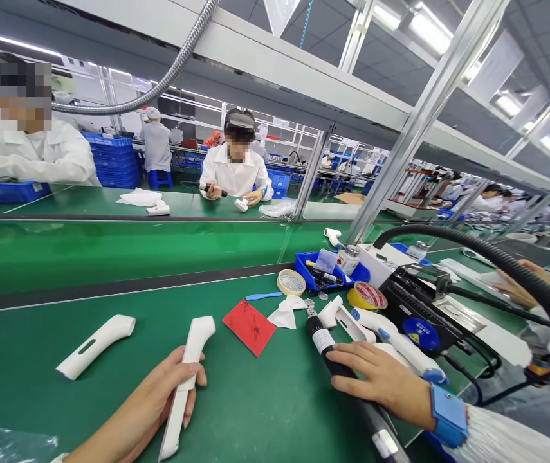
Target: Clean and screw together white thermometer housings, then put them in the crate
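The left hand (178,386) is closed around a long white handle (200,337), with the thumb on top and its bent end sticking up past the fingers. The right hand (375,379) lies over a black tool (323,341) with its fingers across it; I can't tell if it is gripping. A blue band (449,415) is on that wrist. To the left of the left hand lies a white shell (96,347) with a slot. A red sheet (249,326) lies between the hands, a bit farther away. Past the right hand sits a blue tray (304,275).
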Tool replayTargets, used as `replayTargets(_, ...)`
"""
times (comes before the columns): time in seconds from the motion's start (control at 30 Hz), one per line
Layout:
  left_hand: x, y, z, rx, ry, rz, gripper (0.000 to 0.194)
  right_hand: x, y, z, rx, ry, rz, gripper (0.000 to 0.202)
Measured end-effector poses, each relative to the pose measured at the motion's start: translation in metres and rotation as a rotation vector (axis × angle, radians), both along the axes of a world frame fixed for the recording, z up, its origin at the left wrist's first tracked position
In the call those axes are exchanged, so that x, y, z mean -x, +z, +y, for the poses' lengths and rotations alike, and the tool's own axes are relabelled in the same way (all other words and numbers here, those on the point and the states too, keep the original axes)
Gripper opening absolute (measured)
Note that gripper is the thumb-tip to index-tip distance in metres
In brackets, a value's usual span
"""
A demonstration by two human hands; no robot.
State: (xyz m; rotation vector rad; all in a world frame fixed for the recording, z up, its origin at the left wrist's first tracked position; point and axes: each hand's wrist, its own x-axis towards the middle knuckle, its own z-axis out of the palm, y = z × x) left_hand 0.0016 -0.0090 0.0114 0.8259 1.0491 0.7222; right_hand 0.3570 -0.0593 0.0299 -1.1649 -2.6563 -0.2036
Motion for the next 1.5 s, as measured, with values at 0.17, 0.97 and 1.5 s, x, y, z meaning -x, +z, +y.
replayTargets(0.17,0.0,0.0,0.0,0.023,0.018,-0.018,0.032,0.014,0.021,0.01,-0.08,-0.162,0.478,0.023)
replayTargets(0.97,-0.005,-0.002,0.002,0.05,0.112,-0.036,0.035,0.06,0.008,0.187,-0.298,-0.401,1.8,0.041)
replayTargets(1.5,0.001,0.0,0.005,0.022,0.15,-0.063,0.036,0.079,0.032,0.155,-0.274,-0.296,1.752,0.035)
